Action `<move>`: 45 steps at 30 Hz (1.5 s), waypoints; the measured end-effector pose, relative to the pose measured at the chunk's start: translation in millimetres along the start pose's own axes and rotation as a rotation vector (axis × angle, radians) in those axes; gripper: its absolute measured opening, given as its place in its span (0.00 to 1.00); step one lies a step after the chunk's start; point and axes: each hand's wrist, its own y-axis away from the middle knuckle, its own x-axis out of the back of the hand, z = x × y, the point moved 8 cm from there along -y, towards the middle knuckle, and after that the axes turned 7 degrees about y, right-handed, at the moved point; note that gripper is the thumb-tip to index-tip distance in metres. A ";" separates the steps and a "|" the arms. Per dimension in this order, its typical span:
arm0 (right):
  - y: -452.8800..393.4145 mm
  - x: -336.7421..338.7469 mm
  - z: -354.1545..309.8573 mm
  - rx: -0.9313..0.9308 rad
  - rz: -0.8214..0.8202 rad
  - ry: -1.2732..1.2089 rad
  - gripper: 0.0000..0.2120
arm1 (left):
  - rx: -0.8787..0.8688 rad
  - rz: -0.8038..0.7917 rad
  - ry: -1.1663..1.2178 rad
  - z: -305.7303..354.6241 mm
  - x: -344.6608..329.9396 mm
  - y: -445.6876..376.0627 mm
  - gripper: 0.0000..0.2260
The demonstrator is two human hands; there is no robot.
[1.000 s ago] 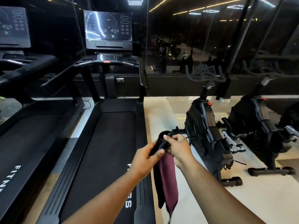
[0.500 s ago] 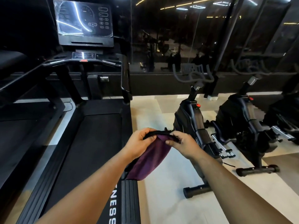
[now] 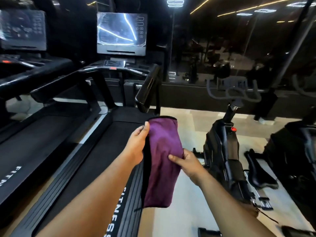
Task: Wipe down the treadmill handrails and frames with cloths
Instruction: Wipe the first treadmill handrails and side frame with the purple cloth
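Note:
A purple cloth (image 3: 160, 161) with a black edge hangs folded lengthwise between my hands, over the right side rail of the treadmill (image 3: 109, 151). My left hand (image 3: 136, 146) grips its upper left edge. My right hand (image 3: 186, 162) pinches its right side lower down. The treadmill's right handrail (image 3: 147, 89) stands ahead, just beyond the cloth's top. Its left handrail (image 3: 56, 84) and console screen (image 3: 121, 34) lie further back.
A second treadmill (image 3: 25, 134) runs alongside on the left. Two black exercise bikes (image 3: 225, 151) (image 3: 294, 151) stand on the pale floor (image 3: 184, 211) to the right. A dark glass wall (image 3: 230, 48) closes the back.
The cloth went from a bunched strip to a folded length held upright. My left hand rose to its top edge and my right hand dropped to its side. The view stepped closer to the treadmill.

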 end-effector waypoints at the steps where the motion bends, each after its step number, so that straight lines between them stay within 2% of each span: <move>1: -5.4 7.2 -2.8 0.001 0.038 -0.049 0.12 | 0.120 -0.011 -0.043 -26.1 2.0 5.4 0.24; 3: -19.2 21.5 -7.3 -0.004 0.090 -0.116 0.11 | 0.280 -0.082 -0.128 -76.1 4.3 19.8 0.30; 5: -30.2 32.6 -3.4 -0.053 0.090 -0.094 0.12 | 0.281 -0.123 -0.186 -96.4 6.0 23.6 0.26; 8: -41.6 46.9 18.6 -0.230 -0.001 0.023 0.23 | 0.200 0.053 -0.366 -87.8 20.3 6.2 0.12; 10: -53.5 55.1 28.0 -0.277 -0.041 0.004 0.32 | 0.142 0.195 -0.511 -76.7 30.2 -9.7 0.12; 12: -72.2 63.7 28.0 -0.213 -0.023 -0.018 0.33 | 0.075 0.327 -0.595 -68.3 37.9 -22.5 0.19; 13: -82.2 67.1 26.8 -0.161 -0.015 -0.011 0.32 | 0.058 0.342 -0.577 -66.1 40.0 -29.2 0.26; 15: -103.5 71.0 25.0 -0.066 -0.055 0.024 0.32 | 0.036 0.203 -0.520 -66.0 34.5 -52.4 0.40; 16: -110.1 70.9 24.3 -0.023 -0.099 0.086 0.33 | 0.021 0.106 -0.584 -66.7 29.9 -61.0 0.45; 17: -121.9 69.9 22.0 0.019 -0.136 0.201 0.33 | -0.018 0.025 -0.745 -63.9 25.6 -73.7 0.45; 18: -133.2 70.6 19.2 0.056 -0.137 0.375 0.33 | -0.079 -0.020 -0.978 -58.8 21.5 -83.6 0.42; 20: -161.9 74.8 8.7 0.133 -0.044 0.613 0.29 | -0.258 0.028 -1.414 -40.5 17.3 -102.3 0.26; 22: -189.4 79.1 -4.5 0.216 0.083 0.626 0.19 | -0.377 0.134 -1.592 -20.8 16.5 -120.4 0.16; 24: -214.4 84.2 -13.5 0.261 0.215 0.613 0.08 | -0.392 0.176 -1.628 -9.5 20.1 -141.6 0.17; 25: -229.3 84.8 -13.8 0.253 0.261 0.575 0.06 | -0.376 0.171 -1.606 -4.9 23.8 -154.7 0.17; 28: -266.8 71.9 -7.4 0.121 0.291 0.270 0.11 | -0.243 0.152 -1.283 8.4 35.3 -189.0 0.14; 30: -290.4 60.6 -12.2 0.105 0.346 0.209 0.10 | -0.223 0.168 -1.194 19.9 39.5 -209.5 0.14; 33: -323.2 51.2 -28.3 0.181 0.415 0.321 0.13 | -0.318 0.218 -1.370 39.7 44.2 -233.8 0.14; 37: -379.7 41.5 -59.7 0.294 0.410 0.524 0.13 | -0.320 0.255 -1.462 50.0 61.5 -272.3 0.18; 40: -432.0 28.2 -91.7 0.396 0.410 0.562 0.13 | -0.308 0.331 -1.456 59.6 74.6 -303.5 0.19; 45: -523.4 -7.9 -133.3 0.497 0.443 0.700 0.19 | -0.217 0.576 -1.321 80.9 107.9 -365.7 0.18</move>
